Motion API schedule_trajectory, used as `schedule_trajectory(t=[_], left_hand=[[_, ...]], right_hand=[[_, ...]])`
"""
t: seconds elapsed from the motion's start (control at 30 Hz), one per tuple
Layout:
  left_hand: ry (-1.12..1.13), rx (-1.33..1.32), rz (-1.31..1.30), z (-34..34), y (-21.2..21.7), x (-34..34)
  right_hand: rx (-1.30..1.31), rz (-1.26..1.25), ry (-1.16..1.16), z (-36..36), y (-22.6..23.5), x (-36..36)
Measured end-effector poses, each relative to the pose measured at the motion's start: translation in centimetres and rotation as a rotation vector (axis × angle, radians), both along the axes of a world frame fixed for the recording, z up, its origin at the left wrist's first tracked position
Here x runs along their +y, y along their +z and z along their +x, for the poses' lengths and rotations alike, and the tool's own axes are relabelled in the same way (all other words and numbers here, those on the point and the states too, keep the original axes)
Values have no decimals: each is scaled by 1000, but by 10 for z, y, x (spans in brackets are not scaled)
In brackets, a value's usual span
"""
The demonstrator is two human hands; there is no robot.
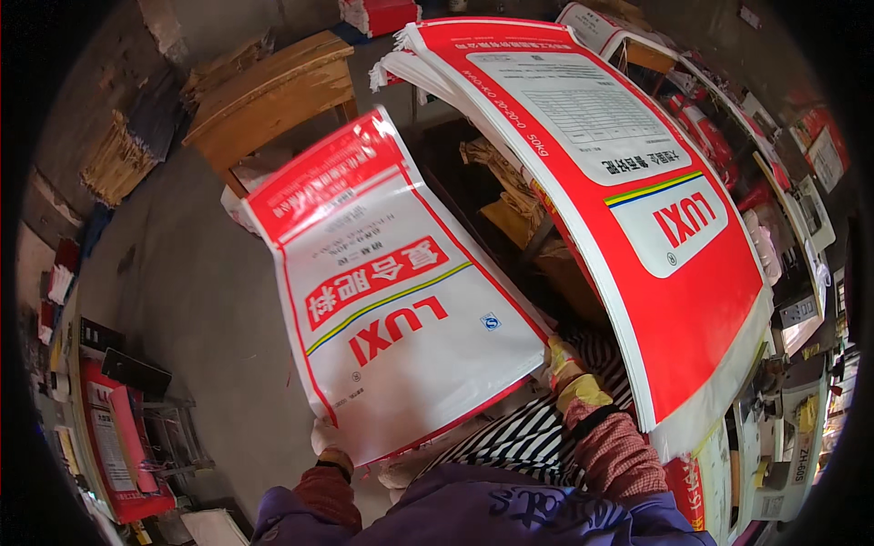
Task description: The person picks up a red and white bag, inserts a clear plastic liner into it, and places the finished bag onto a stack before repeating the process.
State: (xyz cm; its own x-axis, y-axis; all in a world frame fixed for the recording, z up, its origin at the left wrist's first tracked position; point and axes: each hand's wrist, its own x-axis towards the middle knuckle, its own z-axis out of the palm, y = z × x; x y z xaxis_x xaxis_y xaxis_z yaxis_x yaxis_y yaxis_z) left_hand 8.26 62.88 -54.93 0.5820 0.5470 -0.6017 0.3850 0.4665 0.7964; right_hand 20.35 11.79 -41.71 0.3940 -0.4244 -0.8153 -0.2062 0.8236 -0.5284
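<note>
A flat woven sack (391, 364), white with red ends, red lettering and a yellow, green and blue stripe, stretches out in front of me. At its near left corner, my gloved left hand (330, 439) is closed on the edge. My right hand (564, 366), in a white and yellow glove, grips the near right corner. The sack's far end lifts and curls beside a wooden table. Just right of it lies a thick stack of similar red and white sacks (674, 337), its top sheet smooth. My fingertips are partly hidden by the held sack.
A wooden table (273, 86) stands at the far left, with bundles of brown sacks (118, 159) beyond it. At the lower left is a metal-framed stand (173, 437) near red sacks. A white machine (787, 455) stands at the right.
</note>
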Motion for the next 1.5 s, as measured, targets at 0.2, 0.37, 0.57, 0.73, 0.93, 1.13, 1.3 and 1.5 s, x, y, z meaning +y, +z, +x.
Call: schedule_trajectory(t=[0.2,0.37,0.57,0.73,0.93,1.13,1.3,1.5], left_hand=[[-748,258,1032,17,-51,-25],[-576,-234,573,23,-32,-35],[-1329,925,1156,50,56,-106],[-1548,417,2281,39,-26,-67],[-1612,598,2189,83,-5,-68],[-833,791,1485,114,113,-152],[-1041,-677,1152,149,231,-272],[-1495,-1746,1072,73,392,-479]], right_hand=[[-332,233,538,-30,-2,-43],[-315,232,313,-34,39,-9],[-460,164,271,-59,49,-25],[-398,210,286,-71,72,-27],[-403,198,238,-83,86,-16],[-459,139,261,-128,141,-17],[-369,-478,950,-152,163,-32],[-366,-210,703,-215,236,-53]])
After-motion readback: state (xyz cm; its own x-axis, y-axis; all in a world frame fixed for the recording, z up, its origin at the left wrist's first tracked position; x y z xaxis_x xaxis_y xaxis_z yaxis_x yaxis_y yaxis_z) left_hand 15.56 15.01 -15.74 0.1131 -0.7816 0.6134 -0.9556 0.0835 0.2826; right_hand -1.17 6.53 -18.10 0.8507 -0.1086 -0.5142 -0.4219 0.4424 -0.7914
